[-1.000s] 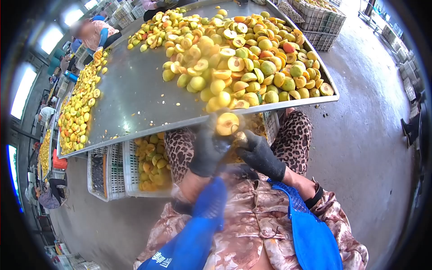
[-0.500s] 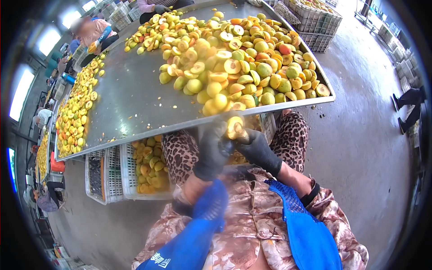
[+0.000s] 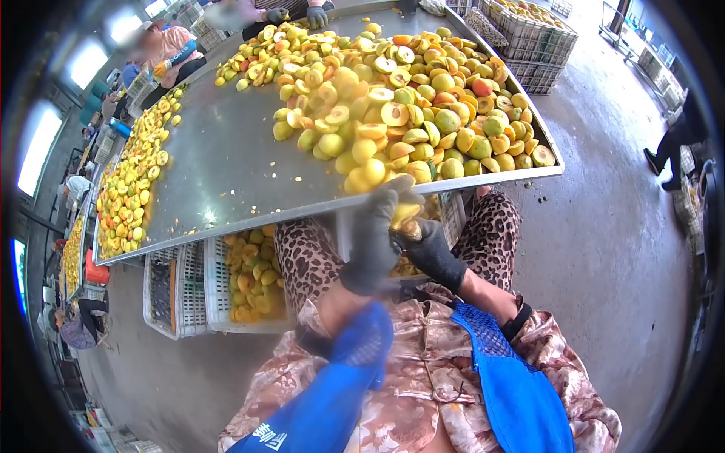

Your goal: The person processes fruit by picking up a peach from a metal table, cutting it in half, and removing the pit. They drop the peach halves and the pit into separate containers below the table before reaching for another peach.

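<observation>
A piece of yellow stone fruit (image 3: 405, 214) is held between my two gloved hands, just below the table's near edge. My left hand (image 3: 371, 243), in a dark grey glove, is closed on the fruit, fingers pointing up along its left side. My right hand (image 3: 432, 253), gloved in dark grey too, is closed against the fruit's lower right side. A small brownish part shows at its fingertips; I cannot tell what it is. Beyond my hands, a heap of halved yellow-green fruit (image 3: 449, 121) lies on the metal table (image 3: 234, 166).
More fruit halves (image 3: 124, 200) line the table's left side. Beneath it stand white plastic crates (image 3: 215, 291), one with fruit. Stacked crates (image 3: 532, 49) stand behind at right. People sit at the far side, one with gloved hands (image 3: 298, 16) by the heap; another person's legs (image 3: 672, 143) are at right.
My left fingers have risen and come round the fruit, whose cut face was turned up before. The far person's second glove now shows at the table. The legs at right have shifted.
</observation>
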`<action>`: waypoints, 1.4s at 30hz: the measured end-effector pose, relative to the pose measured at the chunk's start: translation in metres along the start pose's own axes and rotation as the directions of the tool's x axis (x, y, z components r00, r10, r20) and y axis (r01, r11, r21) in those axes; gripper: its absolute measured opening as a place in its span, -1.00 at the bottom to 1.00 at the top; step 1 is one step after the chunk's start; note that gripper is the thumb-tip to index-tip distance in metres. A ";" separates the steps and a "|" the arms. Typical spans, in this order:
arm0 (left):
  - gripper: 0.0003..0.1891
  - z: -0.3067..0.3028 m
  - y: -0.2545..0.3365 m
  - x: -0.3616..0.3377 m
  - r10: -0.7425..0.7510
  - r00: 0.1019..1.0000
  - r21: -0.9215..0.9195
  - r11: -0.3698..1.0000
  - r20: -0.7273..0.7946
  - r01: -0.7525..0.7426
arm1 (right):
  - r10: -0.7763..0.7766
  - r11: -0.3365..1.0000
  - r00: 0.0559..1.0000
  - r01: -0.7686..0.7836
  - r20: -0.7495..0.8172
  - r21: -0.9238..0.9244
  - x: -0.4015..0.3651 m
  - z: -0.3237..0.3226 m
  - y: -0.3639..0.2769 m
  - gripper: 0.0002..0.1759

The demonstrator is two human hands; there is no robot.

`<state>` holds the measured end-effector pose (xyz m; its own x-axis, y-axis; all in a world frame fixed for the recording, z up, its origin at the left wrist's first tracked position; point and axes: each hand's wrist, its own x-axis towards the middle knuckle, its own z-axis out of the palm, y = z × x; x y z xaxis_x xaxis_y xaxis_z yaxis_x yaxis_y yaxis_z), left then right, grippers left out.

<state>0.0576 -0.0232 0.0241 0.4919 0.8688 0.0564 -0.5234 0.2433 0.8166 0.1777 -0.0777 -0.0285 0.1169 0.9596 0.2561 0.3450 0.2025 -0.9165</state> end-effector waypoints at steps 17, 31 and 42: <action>-0.66 0.008 0.035 -0.009 0.358 0.929 0.444 0.821 0.090 -0.359 | -0.030 0.880 0.844 -0.232 0.536 0.415 -0.008 -0.026 -0.054 -0.77; -0.55 0.003 0.056 -0.022 -0.006 0.998 0.012 1.000 -0.065 0.006 | -0.061 0.834 0.767 -0.313 0.639 0.455 0.018 -0.009 -0.056 -0.70; -0.61 -0.211 0.113 -0.022 0.675 0.707 0.975 0.198 -0.211 0.102 | 0.354 0.721 0.762 0.148 0.543 -0.677 -0.018 -0.021 0.001 -0.82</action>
<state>-0.1592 0.0760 -0.0062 -0.1529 0.8694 0.4699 0.6247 -0.2834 0.7276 0.1957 -0.0987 -0.0275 -0.2943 0.9086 -0.2962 0.8967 0.1552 -0.4146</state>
